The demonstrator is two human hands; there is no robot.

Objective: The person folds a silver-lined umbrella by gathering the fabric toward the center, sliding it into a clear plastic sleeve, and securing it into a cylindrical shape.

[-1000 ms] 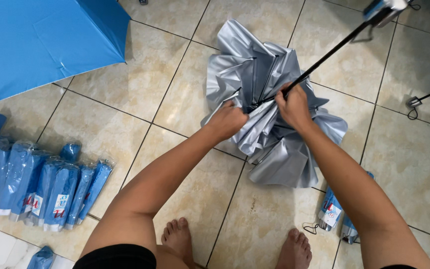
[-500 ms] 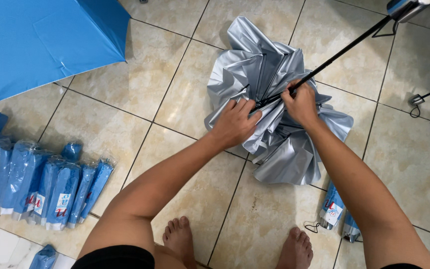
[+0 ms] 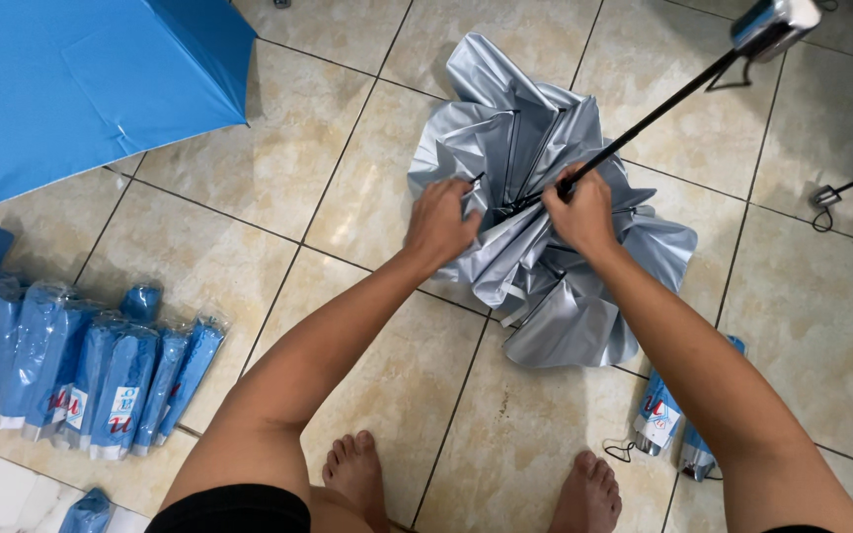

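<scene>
Silver fabric of the half-collapsed umbrella canopy on the tile floor bunches under your closed left hand, while your right hand grips the thin black shaft, so a hard pull could bend ribs.

umbrella: silvery cloth, slight sheen | shaft: prob. black metal | floor: glossy tile

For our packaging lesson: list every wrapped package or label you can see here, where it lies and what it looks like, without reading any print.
Row of wrapped umbrellas: floor at left, blue tubes in clear plastic, white labels.
Two wrapped umbrellas: floor under the right forearm, blue, white label.
Lone blue package: bottom left edge, partly cut off.
</scene>
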